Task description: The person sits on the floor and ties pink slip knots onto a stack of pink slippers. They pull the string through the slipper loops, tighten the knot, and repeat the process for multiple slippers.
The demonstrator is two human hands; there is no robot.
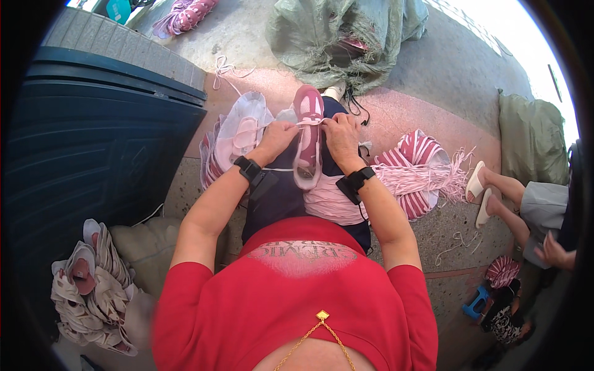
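Pink sneaker (307, 139): lies lengthwise on my lap, toe pointing away from me, heel end toward my belly, sole down on my dark trousers.

Handling, as I judge it: light, soft in the upper, stiffer in the sole; it should not slip off the thigh unless tugged sideways. Nothing fragile about it. Best hold is at the sides of the upper near the eyelets, or at the heel when it needs turning.

White lace (309, 122): thin, limp cord, crossing the upper near the toe end, drawn taut between both hands. Likely to slide through the fingers if held loosely, so it wants a firm pinch close to the eyelet.

Left hand (279, 135): grip pressed together, thumb and fingers pinching the lace on the left side of the shoe, knuckles just beside the upper.

Right hand (339, 133): grip likewise closed, pinching the other end of the lace on the right side, touching the shoe's edge.

Nearby stock: heap of pale pink shoes (238, 137) on the floor just left of my knee; bundle of pink-and-white laces (417, 173) to my right; pile of cream shoe uppers (93, 290) at lower left; grey-green sack (346, 34) ahead; another person's sandalled feet (482, 191) at the right.
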